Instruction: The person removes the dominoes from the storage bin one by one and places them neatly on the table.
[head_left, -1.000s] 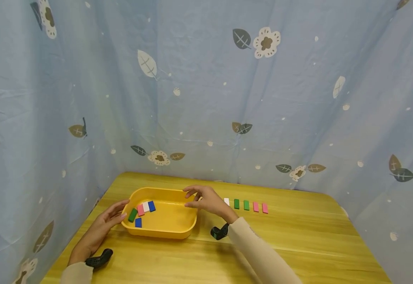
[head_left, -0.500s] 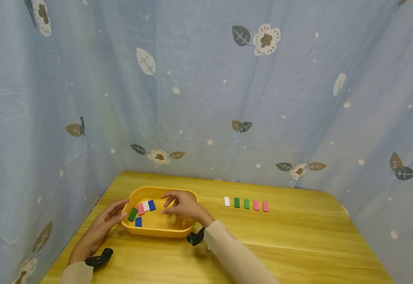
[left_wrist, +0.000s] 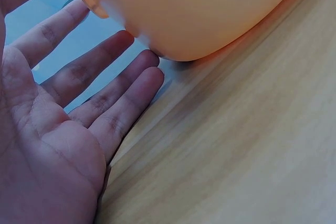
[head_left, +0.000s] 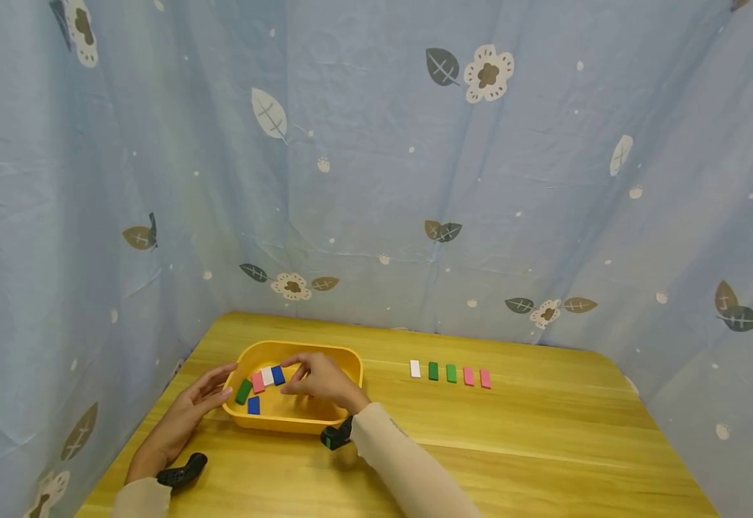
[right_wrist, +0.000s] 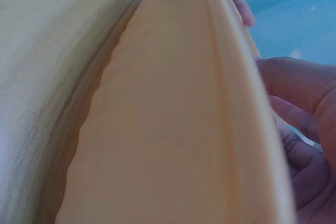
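Observation:
A yellow plastic tub (head_left: 289,423) stands on the wooden table, holding several small domino-like blocks at its left end. Among them are a green block (head_left: 243,392), a pink block (head_left: 258,382), a white block (head_left: 267,376) and a blue block (head_left: 278,375); another blue block (head_left: 254,406) lies nearer the front wall. My left hand (head_left: 185,414) rests at the tub's left end, fingers extended along the outer wall in the left wrist view. Over the tub's inside, my right hand (head_left: 321,378) has thumb and index finger apart beside the blue block at the back, holding nothing visible.
Right of the tub is a spaced row on the table (head_left: 545,424): a white block (head_left: 415,369), two green blocks (head_left: 442,373) and two pink blocks (head_left: 476,378). A blue patterned curtain (head_left: 376,180) hangs behind and at both sides. Black trackers (head_left: 182,471) sit on both wrists.
My right hand has moved left from the tub's right rim, in over its inside, toward the blocks there. The white block in the row is now fully uncovered. My left hand stays put.

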A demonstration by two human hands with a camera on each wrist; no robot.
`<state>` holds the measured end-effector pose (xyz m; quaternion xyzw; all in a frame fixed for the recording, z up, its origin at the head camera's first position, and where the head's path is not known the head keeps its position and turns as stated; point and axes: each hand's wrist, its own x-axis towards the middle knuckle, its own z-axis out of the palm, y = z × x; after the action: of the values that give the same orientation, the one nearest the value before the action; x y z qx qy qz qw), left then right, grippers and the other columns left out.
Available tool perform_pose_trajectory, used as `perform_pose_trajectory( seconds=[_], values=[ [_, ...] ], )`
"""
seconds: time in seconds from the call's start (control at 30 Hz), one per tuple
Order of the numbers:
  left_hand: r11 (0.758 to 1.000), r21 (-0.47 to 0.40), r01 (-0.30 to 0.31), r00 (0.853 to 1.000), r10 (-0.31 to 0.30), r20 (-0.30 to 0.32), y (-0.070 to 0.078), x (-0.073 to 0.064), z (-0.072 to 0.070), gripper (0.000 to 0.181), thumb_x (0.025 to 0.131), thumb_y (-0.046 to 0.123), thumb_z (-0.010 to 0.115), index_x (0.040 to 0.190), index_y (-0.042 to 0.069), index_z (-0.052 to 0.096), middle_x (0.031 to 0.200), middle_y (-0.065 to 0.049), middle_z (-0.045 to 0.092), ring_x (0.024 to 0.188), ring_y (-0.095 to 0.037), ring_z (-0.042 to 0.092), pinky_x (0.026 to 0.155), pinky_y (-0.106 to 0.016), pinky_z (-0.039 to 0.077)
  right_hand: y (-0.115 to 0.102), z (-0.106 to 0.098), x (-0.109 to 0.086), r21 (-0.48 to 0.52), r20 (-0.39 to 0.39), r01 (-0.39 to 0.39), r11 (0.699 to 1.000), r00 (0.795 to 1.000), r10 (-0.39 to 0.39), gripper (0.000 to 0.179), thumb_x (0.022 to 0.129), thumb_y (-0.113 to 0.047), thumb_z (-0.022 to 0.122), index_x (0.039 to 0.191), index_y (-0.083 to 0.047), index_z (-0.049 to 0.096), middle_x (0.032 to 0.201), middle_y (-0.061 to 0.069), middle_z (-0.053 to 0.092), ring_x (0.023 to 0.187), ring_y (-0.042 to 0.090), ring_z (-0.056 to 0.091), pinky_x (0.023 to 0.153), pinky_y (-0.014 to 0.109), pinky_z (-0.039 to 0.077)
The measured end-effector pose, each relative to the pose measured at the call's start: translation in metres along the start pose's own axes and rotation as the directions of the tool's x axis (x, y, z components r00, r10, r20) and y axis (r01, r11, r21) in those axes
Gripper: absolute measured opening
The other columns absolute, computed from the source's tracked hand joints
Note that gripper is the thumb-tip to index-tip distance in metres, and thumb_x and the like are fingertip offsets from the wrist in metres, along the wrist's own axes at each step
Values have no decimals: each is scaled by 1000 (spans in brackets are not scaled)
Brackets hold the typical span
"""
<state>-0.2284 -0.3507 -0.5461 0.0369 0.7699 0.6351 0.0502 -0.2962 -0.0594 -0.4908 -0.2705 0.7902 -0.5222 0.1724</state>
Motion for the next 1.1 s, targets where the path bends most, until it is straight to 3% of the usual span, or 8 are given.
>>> perform_pose_trajectory(
  seconds=[0.33,0.57,0.73,0.9,1.1],
  values=[
    [1000,4,-15,1000,15,-13,-2,-3,-2,62,105,37,60,160,18,37,163,-10,32,134,-9,38,94,-11,41,-3,2,18,145,60,-88,985,995,80,49,90,-11,80,136,-2,65,83,5,65,72,35,59,61,34,51],
    [1000,-9,-20,1000,20,-19,-4,-2,0,61,105,36,61,159,18,39,162,-10,34,140,-19,36,95,-11,40,-5,0,24,163,95,-150,975,986,135,45,94,-14,76,137,-4,64,90,10,70,67,27,55,61,35,50],
    [1000,-15,-10,1000,9,-22,-3,-1,2,63,104,37,63,159,18,38,162,-9,33,145,-31,31,94,-11,41,0,-6,28,134,108,-171,976,982,158,44,95,-15,76,136,-5,64,93,10,73,67,28,56,61,33,52],
    [1000,-28,-5,1000,4,-28,-1,-2,3,63,103,37,64,159,19,39,163,-8,32,147,-33,29,94,-10,40,3,-10,33,86,100,-164,983,983,156,44,95,-14,75,136,-5,65,92,9,74,68,26,58,59,30,50],
    [999,-32,-10,1000,10,-19,0,-2,3,61,103,35,64,157,20,41,161,-10,35,146,-35,32,95,-13,42,11,-6,36,5,110,-146,989,983,144,45,93,-10,77,137,-8,66,79,9,66,57,19,49,53,25,43]
  ],
)
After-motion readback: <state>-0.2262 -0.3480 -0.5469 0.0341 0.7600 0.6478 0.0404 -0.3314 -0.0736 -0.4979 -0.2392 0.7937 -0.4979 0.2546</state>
